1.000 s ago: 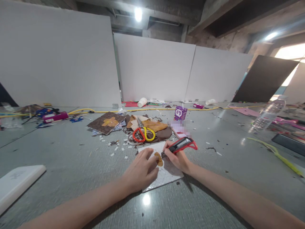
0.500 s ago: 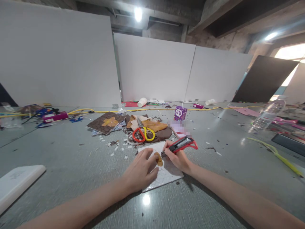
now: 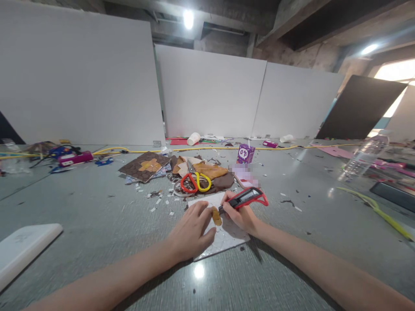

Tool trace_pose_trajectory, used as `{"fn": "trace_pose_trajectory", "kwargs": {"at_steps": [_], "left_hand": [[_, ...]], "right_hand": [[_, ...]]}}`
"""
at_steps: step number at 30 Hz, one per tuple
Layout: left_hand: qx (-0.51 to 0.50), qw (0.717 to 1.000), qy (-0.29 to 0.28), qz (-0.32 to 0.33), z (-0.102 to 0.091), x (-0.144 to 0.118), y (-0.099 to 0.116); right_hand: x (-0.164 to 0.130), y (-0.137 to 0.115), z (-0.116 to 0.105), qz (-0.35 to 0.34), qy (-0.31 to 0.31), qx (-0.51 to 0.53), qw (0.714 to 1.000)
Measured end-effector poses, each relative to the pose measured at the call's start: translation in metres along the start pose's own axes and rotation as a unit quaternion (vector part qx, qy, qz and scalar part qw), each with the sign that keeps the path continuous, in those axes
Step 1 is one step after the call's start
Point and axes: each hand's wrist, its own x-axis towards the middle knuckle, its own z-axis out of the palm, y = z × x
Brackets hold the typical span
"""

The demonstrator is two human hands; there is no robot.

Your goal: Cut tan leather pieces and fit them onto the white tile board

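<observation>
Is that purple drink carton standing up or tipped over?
Upright: the purple drink carton stands on its base on the table, its straw pointing up.

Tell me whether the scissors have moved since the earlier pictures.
No: the scissors lie in the same place, short of the yellow cable.

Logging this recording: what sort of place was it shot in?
Probably a makeshift craft workspace inside a bare, unfinished-looking building. Exposed beams overhead and white panels behind the table suggest the building; scissors on a heap of scraps and the right hand's utility knife suggest craftwork.
</observation>
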Motion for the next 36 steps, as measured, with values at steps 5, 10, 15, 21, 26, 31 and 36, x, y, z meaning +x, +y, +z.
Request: {"fn": "trace_pose_trajectory", "kwargs": {"at_steps": [5, 10, 15, 21, 26, 31, 36], "left_hand": [[0.004, 1.000, -0.003, -0.002, 0.001, 0.000, -0.001], [0.003, 1.000, -0.004, 0.000, 0.001, 0.000, -0.001], [0.008, 1.000, -0.007, -0.001, 0.000, 0.000, -0.001], [0.013, 1.000, -0.002, -0.003, 0.002, 0.000, -0.001], [0.037, 0.999, 0.027, -0.023, 0.003, -0.002, -0.002], [0.075, 0.997, 0.000, -0.019, 0.000, -0.001, -0.001], [0.084, 0.996, -0.006, -0.018, -0.002, -0.001, -0.001]], "right_hand": [[0.000, 0.000, 0.000, 0.001, -0.013, -0.026, 1.000], [0.000, 0.001, 0.001, -0.009, -0.005, -0.026, 1.000], [0.000, 0.003, 0.001, -0.022, 0.004, -0.031, 0.999], [0.000, -0.002, 0.000, -0.061, -0.032, -0.065, 0.996], [0.001, -0.004, 0.001, -0.004, -0.006, 0.024, 1.000], [0.010, 0.006, 0.000, 0.142, 0.066, 0.238, 0.959], [0.016, 0.013, -0.001, 0.180, 0.081, 0.336, 0.921]]}}
